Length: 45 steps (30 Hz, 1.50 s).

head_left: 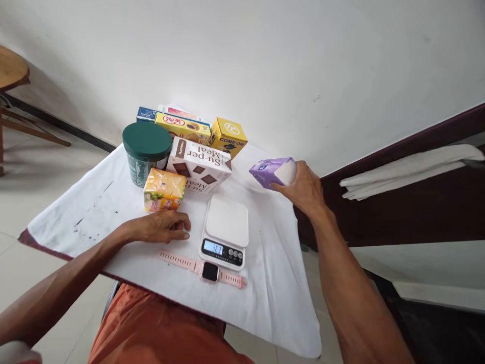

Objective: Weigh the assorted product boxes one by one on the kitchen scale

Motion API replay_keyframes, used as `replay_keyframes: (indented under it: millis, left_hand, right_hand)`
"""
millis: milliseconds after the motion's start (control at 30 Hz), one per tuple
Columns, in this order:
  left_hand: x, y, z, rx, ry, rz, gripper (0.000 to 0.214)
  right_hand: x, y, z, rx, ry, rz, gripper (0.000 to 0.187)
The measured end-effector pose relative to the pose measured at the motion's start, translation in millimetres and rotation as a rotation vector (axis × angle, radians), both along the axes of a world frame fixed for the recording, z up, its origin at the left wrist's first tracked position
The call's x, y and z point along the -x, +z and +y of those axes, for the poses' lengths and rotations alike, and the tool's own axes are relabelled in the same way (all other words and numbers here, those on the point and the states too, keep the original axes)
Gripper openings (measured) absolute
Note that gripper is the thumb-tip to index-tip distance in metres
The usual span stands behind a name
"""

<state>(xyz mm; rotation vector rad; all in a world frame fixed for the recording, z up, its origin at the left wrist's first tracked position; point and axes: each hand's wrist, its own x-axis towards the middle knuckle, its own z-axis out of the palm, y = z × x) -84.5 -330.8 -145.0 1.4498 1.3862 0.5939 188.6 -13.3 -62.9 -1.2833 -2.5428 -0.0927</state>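
While a pink watch (209,272) lies nearest me on the white cloth (278,288), my left hand (164,227) rests just past it, fingers loosely curled, thumb apart, by the orange packet (165,186). Alongside sits a scale (226,221). My right hand (308,188) pinches one end of the purple pack (270,172), beyond the scale, rightward; a white box (202,161) and yellow box (229,133) stand farther off.

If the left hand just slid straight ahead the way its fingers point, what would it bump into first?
Most likely the white scale: the fingers of the left hand point toward its near side edge. If the hand is raised, though, it might pass over.
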Motion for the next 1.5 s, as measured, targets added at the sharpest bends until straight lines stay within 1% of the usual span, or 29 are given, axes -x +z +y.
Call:
replay_keyframes:
  millis: [100, 167, 233, 300, 367, 433, 500, 567, 633, 700, 767, 867, 933, 967, 1033, 1100, 1167, 1233, 1300, 1367, 1500]
  left_hand:
    - [0, -2.2, -1, -0.033, -0.017, 0.019, 0.033]
    - [0, -3.2, -1, -0.043, -0.023, 0.018, 0.034]
    - [0, -3.4, -1, -0.052, -0.031, 0.001, 0.034]
    - [-1, -2.9, -1, -0.06, -0.029, -0.007, 0.033]
    - [-1, -2.0, -1, -0.063, -0.02, -0.011, 0.032]
    - [-2, -1.4, -1, -0.053, -0.01, -0.022, 0.032]
    - [-1, -1.2, -1, -0.041, -0.007, -0.032, 0.033]
    - [-1, -1.1, -1, -0.037, -0.01, -0.035, 0.033]
    - [-1, -0.5, 0, -0.039, -0.016, -0.029, 0.032]
    - [-1, 0.7, 0, -0.042, -0.02, -0.013, 0.031]
    - [-1, 1.8, 0, -0.046, -0.02, 0.009, 0.032]
    - [-1, 1.9, 0, -0.054, -0.016, 0.016, 0.034]
    - [-2, 0.4, 0, -0.056, -0.015, 0.001, 0.035]
    - [-2, -0.5, 0, -0.052, -0.012, -0.005, 0.035]
    - [-2, -1.7, -1, -0.037, 0.003, -0.011, 0.036]
    - [-3, -1.0, -1, -0.02, 0.028, -0.014, 0.041]
    - [-5, 1.7, -2, -0.011, 0.048, -0.009, 0.049]
    - [-8, 5.1, -3, -0.01, 0.056, 0.015, 0.055]
    - [-11, 7.1, -5, -0.015, 0.072, 0.055, 0.055]
    - [-15, 6.4, -9, -0.034, 0.104, 0.084, 0.05]
    - [-20, -0.1, -21, -0.116, 0.19, 0.072, 0.04]
  right_hand:
    - [-10, 37.5, -46, 0.141, 0.13, -0.011, 0.063]
    - [-11, 52.8, -78, 0.215, 0.196, -0.025, 0.061]
    - [-6, 56.3, -105, 0.259, 0.262, -0.019, 0.06]
    - [2, 50.4, -124, 0.281, 0.327, -0.025, 0.059]
    - [10, 40.8, -134, 0.293, 0.385, -0.049, 0.058]
    - [14, 33.3, -137, 0.295, 0.427, -0.069, 0.06]
    - [12, 31.3, -136, 0.298, 0.446, -0.073, 0.07]
    - [4, 35.1, -133, 0.321, 0.439, -0.052, 0.082]
    - [-7, 42.1, -129, 0.354, 0.414, -0.003, 0.089]
    - [-17, 48.2, -128, 0.364, 0.388, 0.043, 0.089]
    - [-23, 49.5, -130, 0.342, 0.379, 0.047, 0.087]
    - [-21, 40.8, -136, 0.297, 0.39, 0.012, 0.092]
    - [-16, 32.0, -140, 0.278, 0.398, 0.004, 0.093]
    - [-13, 28.5, -141, 0.27, 0.403, 0.005, 0.089]
    - [-6, 25.0, -144, 0.259, 0.417, 0.012, 0.075]
    - [2, 26.9, -145, 0.249, 0.431, 0.035, 0.061]
    - [11, 31.7, -147, 0.237, 0.427, 0.088, 0.054]
    - [22, 35.7, -150, 0.219, 0.417, 0.162, 0.056]
    - [35, 36.1, -154, 0.207, 0.425, 0.227, 0.059]
    - [48, 32.2, -159, 0.207, 0.453, 0.267, 0.059]
    - [66, 17.3, -163, 0.246, 0.491, 0.276, 0.057]
